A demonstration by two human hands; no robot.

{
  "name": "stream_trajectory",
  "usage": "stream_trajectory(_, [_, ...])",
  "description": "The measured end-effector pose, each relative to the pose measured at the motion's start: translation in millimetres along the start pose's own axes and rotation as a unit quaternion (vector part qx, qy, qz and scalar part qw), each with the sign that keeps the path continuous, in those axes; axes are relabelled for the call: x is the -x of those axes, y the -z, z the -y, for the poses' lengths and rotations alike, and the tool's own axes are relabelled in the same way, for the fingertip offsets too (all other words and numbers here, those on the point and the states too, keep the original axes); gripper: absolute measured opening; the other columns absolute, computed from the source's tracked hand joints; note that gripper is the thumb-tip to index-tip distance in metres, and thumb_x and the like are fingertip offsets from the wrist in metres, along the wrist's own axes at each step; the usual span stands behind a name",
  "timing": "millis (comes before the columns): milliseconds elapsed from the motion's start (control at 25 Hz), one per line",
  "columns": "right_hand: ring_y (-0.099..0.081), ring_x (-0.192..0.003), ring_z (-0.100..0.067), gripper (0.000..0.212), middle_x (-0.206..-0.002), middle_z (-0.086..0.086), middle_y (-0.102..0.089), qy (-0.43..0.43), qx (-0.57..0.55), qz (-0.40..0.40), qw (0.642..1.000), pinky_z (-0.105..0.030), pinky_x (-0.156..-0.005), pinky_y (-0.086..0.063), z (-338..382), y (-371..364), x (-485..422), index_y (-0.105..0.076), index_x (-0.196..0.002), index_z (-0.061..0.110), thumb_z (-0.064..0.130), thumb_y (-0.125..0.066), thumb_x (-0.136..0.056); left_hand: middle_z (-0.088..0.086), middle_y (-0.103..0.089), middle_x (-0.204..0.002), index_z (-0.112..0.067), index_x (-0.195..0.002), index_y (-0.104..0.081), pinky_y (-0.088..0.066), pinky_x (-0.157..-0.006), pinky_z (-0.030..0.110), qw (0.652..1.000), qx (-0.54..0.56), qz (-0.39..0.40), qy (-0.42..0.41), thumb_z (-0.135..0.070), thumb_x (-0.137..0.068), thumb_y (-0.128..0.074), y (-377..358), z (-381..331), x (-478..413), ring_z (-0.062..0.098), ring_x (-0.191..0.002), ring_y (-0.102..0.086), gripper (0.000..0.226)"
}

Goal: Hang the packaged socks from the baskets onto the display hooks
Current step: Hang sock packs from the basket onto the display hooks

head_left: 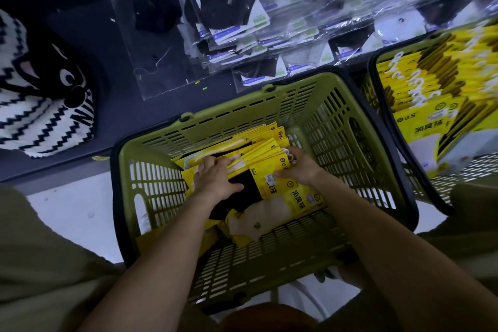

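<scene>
A green slatted basket (258,105) stands on the floor below me, holding several yellow sock packs (269,151). Both my hands reach down into it. My left hand (215,178) grips a bundle of the yellow packs from the left, thumb lying over a black sock. My right hand (299,167) holds the same bundle from the right, fingers curled round the packs' white hooks, thumb on a yellow card. A second green basket (377,62) at the right is packed with more yellow sock packs (431,94). Packaged black and grey socks (242,21) hang on the display above.
A black-and-white zigzag knitted item with a cartoon face (45,100) sits at the left on a dark shelf base. Clear empty plastic bags (151,35) hang beside the display socks. White floor (78,213) shows left of the basket. My knees frame the bottom corners.
</scene>
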State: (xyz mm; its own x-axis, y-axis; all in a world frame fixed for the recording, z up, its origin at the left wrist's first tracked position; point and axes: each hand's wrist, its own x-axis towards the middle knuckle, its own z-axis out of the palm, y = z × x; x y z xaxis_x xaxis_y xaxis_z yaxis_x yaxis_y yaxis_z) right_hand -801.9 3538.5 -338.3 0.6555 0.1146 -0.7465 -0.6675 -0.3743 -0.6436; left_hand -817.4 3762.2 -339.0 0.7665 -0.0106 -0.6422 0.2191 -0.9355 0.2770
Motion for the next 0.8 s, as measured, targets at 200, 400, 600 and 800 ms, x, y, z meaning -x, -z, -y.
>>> stream_trajectory(200, [-0.053,-0.119,-0.031,0.069,-0.128,-0.016,-0.057,0.021,-0.002,-0.011,1.0,-0.044,-0.097,-0.046,-1.9,-2.7,11.1,-0.043,-0.135,0.012,0.001,-0.074,-0.075,0.006,-0.042,-0.14,-0.02,-0.141,-0.033,-0.03,-0.104,0.039,0.999,-0.01,-0.021,-0.036,-0.04,-0.076,-0.072,-2.3,-5.6,8.0,0.029,-0.131,-0.034,0.078])
stream_trajectory(400, [-0.053,-0.118,-0.03,0.074,-0.127,-0.014,-0.055,0.034,0.009,-0.002,0.999,-0.038,-0.091,-0.047,-2.4,-2.3,18.4,-0.037,-0.136,0.013,0.004,-0.076,-0.075,0.005,-0.042,-0.138,-0.026,-0.139,-0.031,-0.034,-0.099,0.039,0.997,-0.014,-0.041,-0.057,-0.042,-0.071,-0.076,1.7,-0.7,13.2,0.028,-0.128,-0.035,0.082])
stream_trajectory(600, [-0.048,-0.125,-0.026,0.078,-0.139,-0.008,-0.049,0.022,0.034,0.037,0.998,-0.043,-0.102,-0.043,-4.4,0.7,21.8,-0.04,-0.14,0.014,0.016,-0.079,-0.072,0.008,-0.036,-0.138,-0.022,-0.137,-0.036,-0.034,-0.1,0.041,0.992,-0.123,-0.021,-0.012,-0.066,-0.066,-0.068,8.6,5.6,13.7,0.029,-0.13,-0.029,0.089])
stream_trajectory(800, [-0.044,-0.129,-0.025,0.086,-0.142,-0.002,-0.043,0.053,0.036,0.033,0.997,-0.037,-0.092,-0.043,22.2,-8.6,32.0,-0.035,-0.142,0.02,0.021,-0.082,-0.07,0.007,-0.022,-0.149,-0.018,-0.144,-0.021,-0.026,-0.109,0.041,0.994,-0.059,-0.09,0.006,-0.062,-0.058,-0.076,20.1,9.6,27.6,0.028,-0.137,-0.022,0.111])
